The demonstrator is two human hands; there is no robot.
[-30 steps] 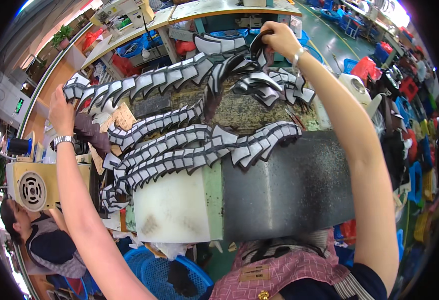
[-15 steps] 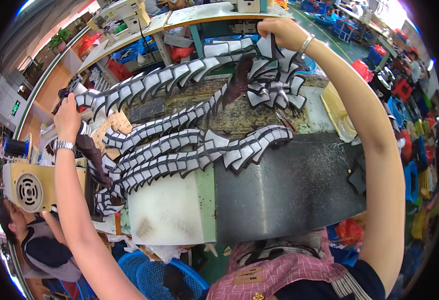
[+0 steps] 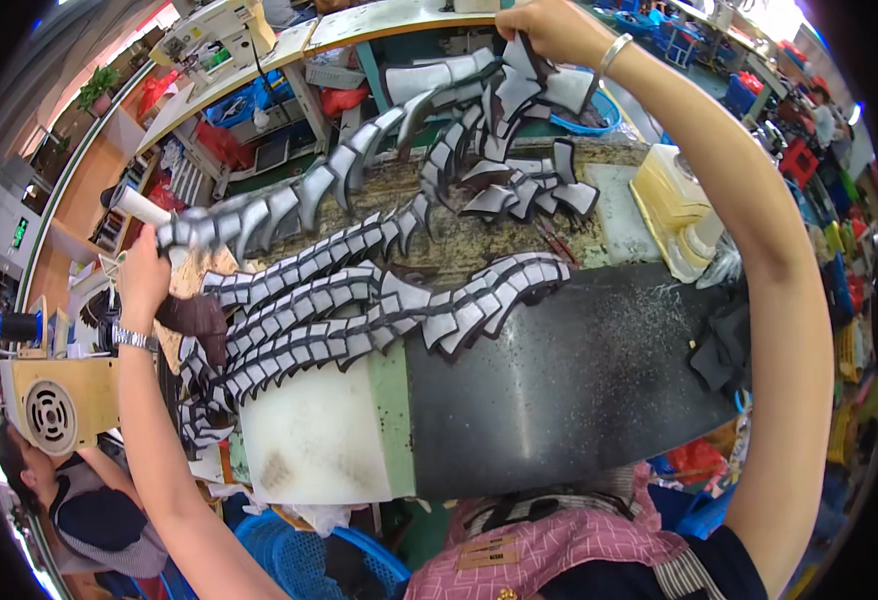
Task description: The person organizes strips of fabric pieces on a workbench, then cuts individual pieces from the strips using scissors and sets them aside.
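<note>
A long chain of silver-grey pieces with black edges (image 3: 284, 205) stretches over the far part of the worktable, held up between my hands. My left hand (image 3: 143, 275) is closed on its left end. Raised at the far right, my right hand (image 3: 557, 32) pinches a black-edged grey piece at the other end. Below lie more chains of the same kind, among them a long curved one (image 3: 439, 305) reaching onto the black mat (image 3: 579, 380). A tangled bunch of grey pieces (image 3: 531, 190) rests near the table's far right. Brown material (image 3: 197, 322) hangs by my left wrist.
A cream sewing machine (image 3: 674, 200) stands to the right, another machine (image 3: 64, 395) at left beside a seated person (image 3: 84, 500). Blue baskets (image 3: 284, 550) sit below the near edge. Scissors-like red-handled tool (image 3: 556, 240) lies on the worn board. Dark scraps (image 3: 724, 345) lie at right.
My left hand has moved down and slightly nearer; my right hand has moved up and left. The held chain now sags more in the middle, and its right end has lifted away from the bunch.
</note>
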